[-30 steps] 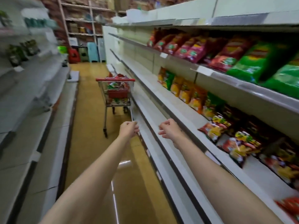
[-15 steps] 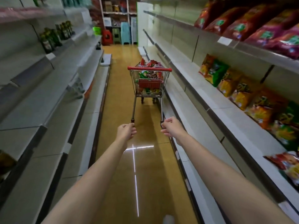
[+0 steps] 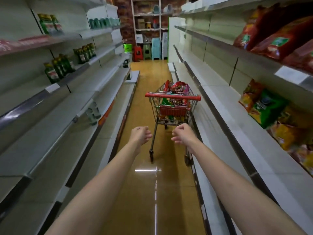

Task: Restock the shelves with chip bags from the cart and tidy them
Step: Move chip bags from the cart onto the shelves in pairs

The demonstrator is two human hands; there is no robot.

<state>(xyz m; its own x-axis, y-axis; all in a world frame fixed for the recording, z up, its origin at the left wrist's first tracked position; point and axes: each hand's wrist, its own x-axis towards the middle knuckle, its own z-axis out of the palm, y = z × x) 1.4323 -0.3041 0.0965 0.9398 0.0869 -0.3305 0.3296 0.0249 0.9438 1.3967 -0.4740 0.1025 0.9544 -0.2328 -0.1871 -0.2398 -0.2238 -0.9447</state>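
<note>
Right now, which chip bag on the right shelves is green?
The green bag on the lower right shelf, between orange bags; the upper shelf's bags are red.

Both bare arms stretched forward, nearly parallel, left arm left, right arm right; left hand (image 3: 141,135) with fingers loosely curled, holding nothing; right hand (image 3: 183,135) likewise loosely curled, holding nothing; hands level with each other, apart, not touching.
</note>
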